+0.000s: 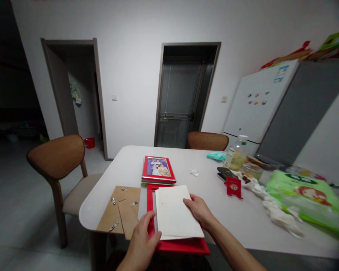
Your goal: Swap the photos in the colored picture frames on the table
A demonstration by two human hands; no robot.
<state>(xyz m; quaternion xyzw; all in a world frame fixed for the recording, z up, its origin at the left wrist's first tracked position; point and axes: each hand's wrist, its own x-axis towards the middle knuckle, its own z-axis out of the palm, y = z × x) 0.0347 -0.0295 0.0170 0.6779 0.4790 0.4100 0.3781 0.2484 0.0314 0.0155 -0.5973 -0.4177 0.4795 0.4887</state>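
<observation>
A red picture frame (183, 245) lies at the near edge of the table, with a small stack of white sheets (175, 212) resting on it, a little askew. My left hand (144, 237) grips the frame's left side, its thumb by the lower left corner of the sheets. The right edge of the sheets is between the thumb and fingers of my right hand (199, 210); most of those fingers are hidden. To the left lies a brown backing board (106, 216) with metal clips and a stand flap. Beyond the frame, another red-framed family photo (159, 168) lies face up on a stack.
On the right of the white table (197, 190) are a red card-like stand (234, 187), a dark wallet-like object (224, 173), a bottle (235, 154), crumpled tissues (279, 214) and a green tissue pack (305, 199). Wooden chairs stand left (59, 158) and behind (208, 140).
</observation>
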